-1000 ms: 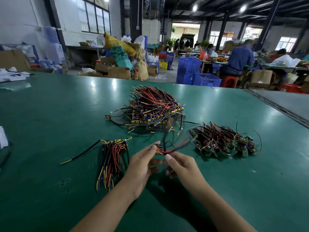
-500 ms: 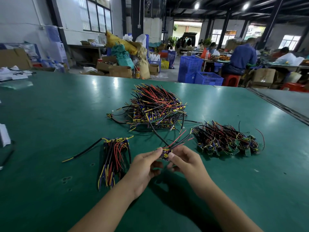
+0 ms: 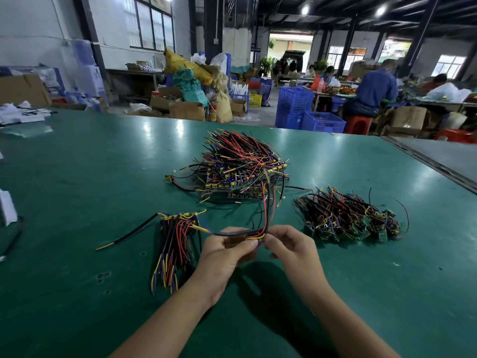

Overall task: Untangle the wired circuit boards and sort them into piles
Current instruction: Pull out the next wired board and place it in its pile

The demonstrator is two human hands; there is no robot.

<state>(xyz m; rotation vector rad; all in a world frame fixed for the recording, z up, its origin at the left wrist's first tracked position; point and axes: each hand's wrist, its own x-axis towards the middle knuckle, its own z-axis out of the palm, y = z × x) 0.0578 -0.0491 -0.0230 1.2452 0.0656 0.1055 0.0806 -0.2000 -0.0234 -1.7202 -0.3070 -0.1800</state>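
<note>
Left hand and right hand pinch one small red-and-black-wired circuit board. Two small sorted piles lie finished, the left bundle and the right pile. The large multicoloured tangled heap awaits sorting.

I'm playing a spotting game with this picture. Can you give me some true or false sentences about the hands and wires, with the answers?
1. The left hand and the right hand both pinch one wired board. True.
2. The biggest tangle lies nearest the person. False: it lies beyond the hands, farther up the table.
3. The pile on the right has small green boards in it. True.
4. The table is red. False: it is green.
</note>
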